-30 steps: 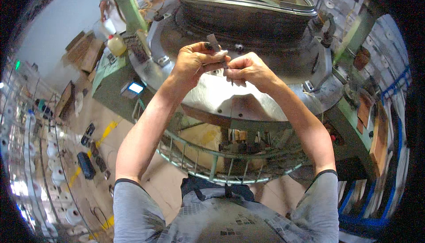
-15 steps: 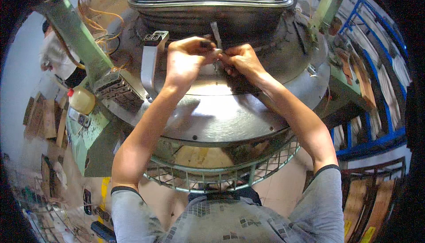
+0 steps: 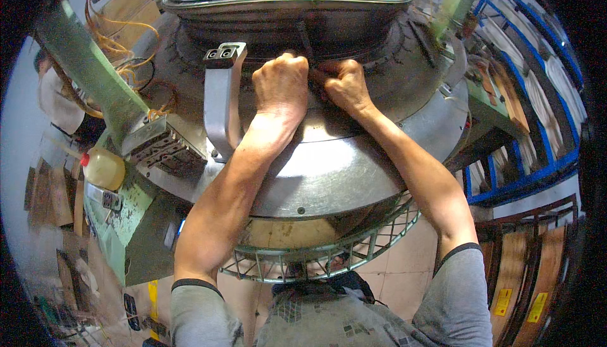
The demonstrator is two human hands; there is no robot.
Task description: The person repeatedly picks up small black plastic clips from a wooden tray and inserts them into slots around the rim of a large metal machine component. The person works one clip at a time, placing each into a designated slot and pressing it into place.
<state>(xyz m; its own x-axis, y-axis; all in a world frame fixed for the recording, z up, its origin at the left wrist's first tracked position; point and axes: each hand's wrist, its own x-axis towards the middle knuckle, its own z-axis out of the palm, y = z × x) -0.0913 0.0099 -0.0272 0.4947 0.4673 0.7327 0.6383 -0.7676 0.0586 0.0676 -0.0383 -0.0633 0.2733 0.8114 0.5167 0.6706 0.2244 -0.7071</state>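
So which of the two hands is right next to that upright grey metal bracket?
The left hand. It is fisted against the dark ring just right of the grey bracket, while the right hand sits on its far side, farther from the bracket.

Bright, even light from above; glare streaks the steel machine table (image 3: 354, 170), soft shadow below its rim. Heavy fisheye bending and black vignette far around it; edges slightly soft.

yellow bottle (image 3: 103, 168), blue racks (image 3: 537, 94), orange wires (image 3: 117, 47)
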